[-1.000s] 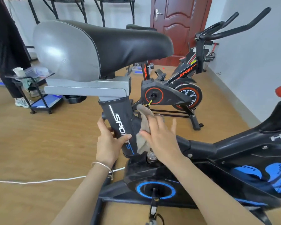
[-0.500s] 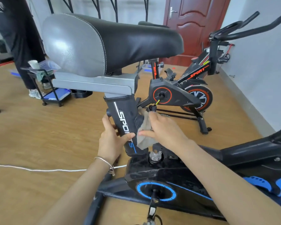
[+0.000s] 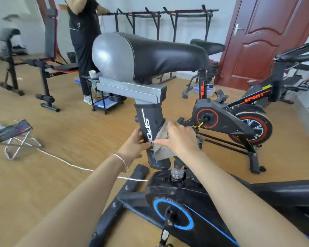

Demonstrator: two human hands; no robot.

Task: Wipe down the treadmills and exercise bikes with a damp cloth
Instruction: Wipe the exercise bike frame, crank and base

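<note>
A black and blue exercise bike (image 3: 178, 207) fills the near foreground, its black and grey saddle (image 3: 143, 56) high in the middle. Under the saddle runs a black seat post (image 3: 149, 125) with white lettering. My left hand (image 3: 135, 145) grips the post's left side, thumb across the front. My right hand (image 3: 180, 138) presses a grey-beige cloth (image 3: 161, 148) against the post's right side, fingers spread over it. The cloth hangs down below my palm.
A second bike (image 3: 239, 120), black with red trim, stands to the right by a red-brown door (image 3: 268, 38). A person in black (image 3: 84, 32) stands behind a small wheeled cart (image 3: 103, 102). A weight bench (image 3: 43, 65), a folding stool (image 3: 12, 134) and a white cord (image 3: 75, 166) lie on the left floor.
My view has lifted and swung left, showing more of the room. My right hand with the cloth has slid up the seat post; my left hand keeps its grip on the post.
</note>
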